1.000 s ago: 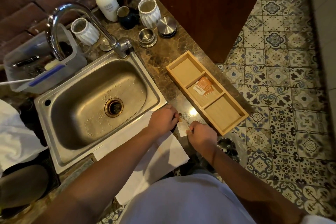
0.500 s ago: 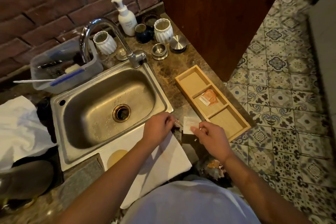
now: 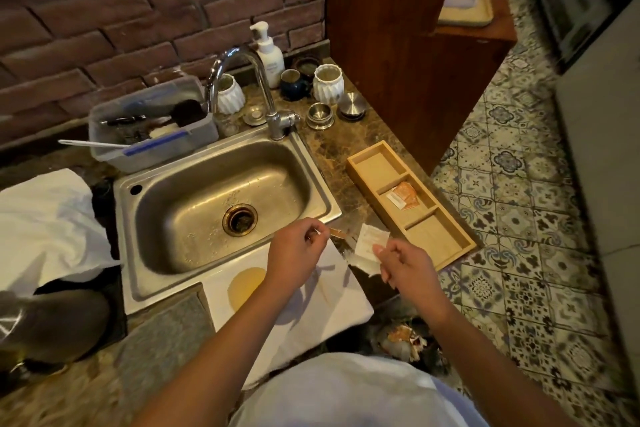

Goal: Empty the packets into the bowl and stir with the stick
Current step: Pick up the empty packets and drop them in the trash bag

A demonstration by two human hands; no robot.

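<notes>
My right hand (image 3: pixel 405 265) pinches a white packet (image 3: pixel 371 242) by its lower edge, over the counter's front edge beside the sink. My left hand (image 3: pixel 298 248) is closed on a thin brown strip (image 3: pixel 337 233) that points toward the packet; the two are a short gap apart. More packets (image 3: pixel 403 196), orange and white, lie in the middle compartment of a wooden tray (image 3: pixel 446 253). A round tan patch (image 3: pixel 246 282) shows on a white cloth (image 3: pixel 311 308) under my left forearm; I cannot tell whether it is a bowl.
A steel sink (image 3: pixel 221 204) with a tap (image 3: pixel 242 80) fills the centre. Cups, a soap bottle (image 3: pixel 268 54) and metal lids stand behind it. A plastic tub (image 3: pixel 152 128) sits at the left. A bin holding crumpled wrappers (image 3: pixel 403 340) is below the counter edge.
My hands have drawn apart: the right one carried the white packet rightward and the left one keeps the brown strip. The view has tilted up toward the wall.
</notes>
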